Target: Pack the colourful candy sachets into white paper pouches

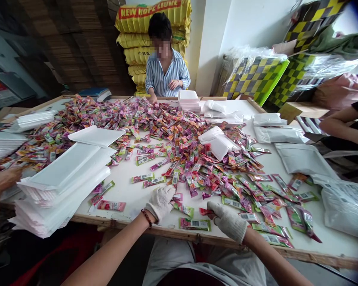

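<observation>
Both my hands wear white knit gloves near the table's front edge. My left hand [161, 201] lies knuckles up on the white tabletop, fingers curled down onto a pink sachet [177, 197]. My right hand [226, 219] is closed around a red sachet [205, 211] that sticks out to its left. A green sachet [194, 224] lies flat between the two hands, right at the edge. A big heap of small colourful sachets [179, 135] spreads across the table beyond my hands.
A tall stack of white padded envelopes [59, 186] overhangs the front left edge. More white envelopes [217, 145] lie mid-table and at the right. A person in a striped shirt [166, 73] sits opposite. Other people's arms show at the left [0, 186] and right [343, 129].
</observation>
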A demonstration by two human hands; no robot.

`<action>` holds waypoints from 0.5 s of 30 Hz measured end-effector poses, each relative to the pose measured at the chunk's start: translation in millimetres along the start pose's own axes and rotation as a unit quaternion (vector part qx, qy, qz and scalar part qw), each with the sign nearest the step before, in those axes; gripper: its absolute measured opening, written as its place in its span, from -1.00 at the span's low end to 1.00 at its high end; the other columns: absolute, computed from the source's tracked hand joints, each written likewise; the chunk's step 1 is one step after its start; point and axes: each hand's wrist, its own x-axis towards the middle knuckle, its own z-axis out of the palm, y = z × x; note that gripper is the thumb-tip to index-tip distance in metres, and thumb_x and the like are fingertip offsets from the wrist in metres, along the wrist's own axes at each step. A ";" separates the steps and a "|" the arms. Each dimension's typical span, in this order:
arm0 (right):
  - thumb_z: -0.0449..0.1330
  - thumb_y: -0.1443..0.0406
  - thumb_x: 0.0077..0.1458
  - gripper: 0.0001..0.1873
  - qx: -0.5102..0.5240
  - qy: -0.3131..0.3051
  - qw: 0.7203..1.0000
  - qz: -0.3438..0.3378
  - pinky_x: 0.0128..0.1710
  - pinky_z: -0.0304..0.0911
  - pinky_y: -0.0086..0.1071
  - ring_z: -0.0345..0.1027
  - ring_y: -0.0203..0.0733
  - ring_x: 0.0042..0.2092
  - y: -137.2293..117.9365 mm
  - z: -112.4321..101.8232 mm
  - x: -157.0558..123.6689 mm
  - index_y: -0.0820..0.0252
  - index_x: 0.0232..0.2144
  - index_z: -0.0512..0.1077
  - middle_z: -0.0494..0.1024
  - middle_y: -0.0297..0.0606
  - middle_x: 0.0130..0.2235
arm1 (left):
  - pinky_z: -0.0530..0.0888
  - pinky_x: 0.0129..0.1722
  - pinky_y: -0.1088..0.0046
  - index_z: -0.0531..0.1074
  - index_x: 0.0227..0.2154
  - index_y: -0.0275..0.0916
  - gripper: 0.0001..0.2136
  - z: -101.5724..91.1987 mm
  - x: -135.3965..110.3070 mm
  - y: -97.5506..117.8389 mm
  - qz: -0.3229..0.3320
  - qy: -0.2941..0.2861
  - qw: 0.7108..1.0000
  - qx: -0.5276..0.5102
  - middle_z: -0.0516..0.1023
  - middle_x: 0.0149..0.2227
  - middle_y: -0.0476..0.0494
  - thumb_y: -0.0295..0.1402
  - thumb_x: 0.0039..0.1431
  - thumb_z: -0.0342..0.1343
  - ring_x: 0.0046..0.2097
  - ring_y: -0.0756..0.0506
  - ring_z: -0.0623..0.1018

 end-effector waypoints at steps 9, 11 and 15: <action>-0.01 0.16 0.10 -0.84 0.202 0.192 0.958 0.073 -0.46 0.11 -0.41 0.20 -0.25 -0.48 -31.9 -16.4 76.6 0.11 -0.33 0.24 0.32 -0.39 -0.50 | 0.39 -0.24 0.34 0.45 -0.26 -0.19 -0.71 -30.0 73.8 9.8 -0.212 -0.019 0.976 -0.054 0.57 -0.30 -0.22 -0.08 0.12 0.06 -0.21 -0.19 0.54; 0.04 0.12 0.07 -0.80 0.209 0.190 0.953 0.109 -0.48 0.07 -0.41 0.16 -0.27 -0.50 -40.2 -16.6 100.0 0.11 -0.37 0.23 0.29 -0.42 -0.53 | 0.39 -0.18 0.34 0.45 -0.19 -0.20 -0.71 -28.8 84.3 12.3 -0.193 -0.023 0.979 -0.063 0.57 -0.24 -0.25 -0.17 0.06 0.14 -0.15 -0.20 0.54; 0.10 0.09 0.02 -0.76 0.222 0.171 0.950 0.136 -0.51 0.02 -0.43 0.15 -0.29 -0.52 -39.7 -10.4 119.3 0.12 -0.42 0.24 0.26 -0.45 -0.57 | 0.40 -0.10 0.34 0.40 -0.07 -0.19 -0.68 -33.3 74.5 9.6 -0.162 -0.016 0.985 -0.064 0.54 -0.12 -0.25 -0.30 0.10 0.08 -0.09 -0.19 0.53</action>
